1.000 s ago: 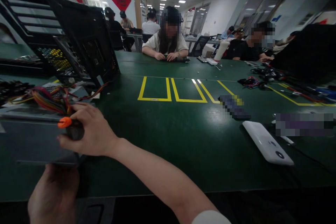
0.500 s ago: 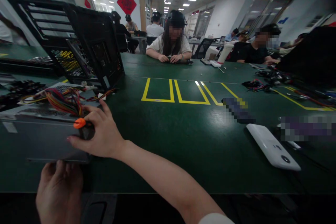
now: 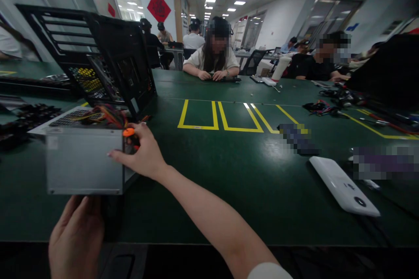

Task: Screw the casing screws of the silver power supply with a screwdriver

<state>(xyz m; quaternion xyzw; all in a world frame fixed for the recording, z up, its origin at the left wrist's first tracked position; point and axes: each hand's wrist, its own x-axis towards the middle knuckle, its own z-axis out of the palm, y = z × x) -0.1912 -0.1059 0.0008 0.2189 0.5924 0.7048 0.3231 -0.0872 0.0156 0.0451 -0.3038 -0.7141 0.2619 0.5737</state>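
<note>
A grey metal computer power supply (image 3: pixel 85 161) is at the left, its large flat side facing me. Coloured cables (image 3: pixel 113 115) bunch at its top right. My right hand (image 3: pixel 145 152) grips its right end, thumb across the flat side and fingers behind. By those fingers sits an orange-ended dark piece (image 3: pixel 128 132), its kind unclear. My left hand (image 3: pixel 78 231) is at the power supply's lower edge with its fingertips underneath, partly hidden. Behind the power supply stands a black computer case (image 3: pixel 121 61), open with inner parts showing.
Yellow tape outlines (image 3: pixel 198 127) mark the green table (image 3: pixel 196 183). Dark cables (image 3: pixel 32 120) lie far left. At right are a white device (image 3: pixel 343 185), a blurred dark item (image 3: pixel 297 139) and more cables (image 3: pixel 340 100). Across the table sits a person (image 3: pixel 212 63).
The power supply has moved right and turned, so its large side faces me more squarely and looks lighter. Both hands moved with it, the right one slightly right.
</note>
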